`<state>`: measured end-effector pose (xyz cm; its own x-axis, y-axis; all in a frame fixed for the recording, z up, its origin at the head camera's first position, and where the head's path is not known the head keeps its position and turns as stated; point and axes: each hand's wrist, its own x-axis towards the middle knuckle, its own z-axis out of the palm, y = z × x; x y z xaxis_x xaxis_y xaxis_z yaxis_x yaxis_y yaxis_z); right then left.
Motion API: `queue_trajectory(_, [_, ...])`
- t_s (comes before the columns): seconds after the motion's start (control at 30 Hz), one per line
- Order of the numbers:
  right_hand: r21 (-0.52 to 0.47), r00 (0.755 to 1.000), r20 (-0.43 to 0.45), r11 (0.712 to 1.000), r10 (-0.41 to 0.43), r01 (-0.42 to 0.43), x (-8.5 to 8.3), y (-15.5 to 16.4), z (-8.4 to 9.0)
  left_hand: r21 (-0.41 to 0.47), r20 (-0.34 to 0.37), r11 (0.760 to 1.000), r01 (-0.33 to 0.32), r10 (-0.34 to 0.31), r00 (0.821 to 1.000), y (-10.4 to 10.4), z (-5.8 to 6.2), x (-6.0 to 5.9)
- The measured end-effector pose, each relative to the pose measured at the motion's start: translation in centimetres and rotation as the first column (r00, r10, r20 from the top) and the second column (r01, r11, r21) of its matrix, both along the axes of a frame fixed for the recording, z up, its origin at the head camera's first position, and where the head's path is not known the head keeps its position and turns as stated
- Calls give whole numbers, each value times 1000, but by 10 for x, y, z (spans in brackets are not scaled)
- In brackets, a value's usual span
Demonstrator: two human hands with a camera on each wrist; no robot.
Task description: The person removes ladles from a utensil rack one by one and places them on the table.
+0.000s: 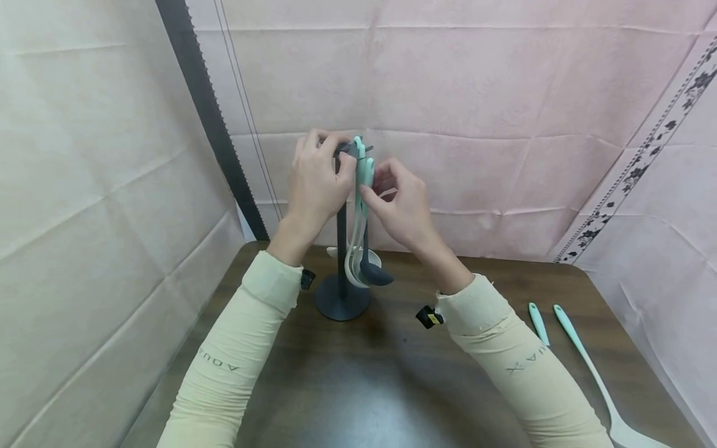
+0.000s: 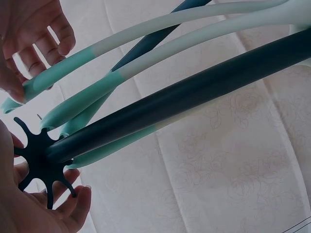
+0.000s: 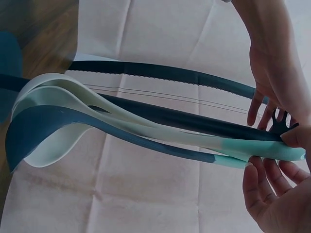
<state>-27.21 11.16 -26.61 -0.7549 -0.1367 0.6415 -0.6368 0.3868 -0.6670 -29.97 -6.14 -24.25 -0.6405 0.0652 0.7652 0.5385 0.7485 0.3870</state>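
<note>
A dark utensil stand (image 1: pixel 342 249) has a round base and a star-shaped hook head (image 2: pixel 36 155). My left hand (image 1: pixel 316 177) holds that head, its fingers curled about the hooks. My right hand (image 1: pixel 403 199) pinches the mint handle of a pale ladle (image 3: pixel 194 139) between thumb and fingers, right beside the hooks. That ladle's top end is apart from the hooks in the left wrist view. Next to it hang a dark blue ladle (image 3: pixel 43 128) and another pale utensil (image 2: pixel 160 53). One more mint handle (image 2: pixel 116 143) hangs behind the pole, its head mostly hidden.
On the table's right side lie a pale turner (image 1: pixel 627 432) with a mint handle and a second mint handle (image 1: pixel 539 323), partly covered by my right sleeve. The stand is near the back edge of the brown table (image 1: pixel 336 386). Cloth walls (image 1: pixel 476 93) enclose the table.
</note>
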Motion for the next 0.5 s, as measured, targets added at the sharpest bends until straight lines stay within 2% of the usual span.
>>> queue_trajectory(0.5, [0,999,-21,1000,27,-27,3,5,-3,3,3,1000,3,-3,1000,-1,0,0])
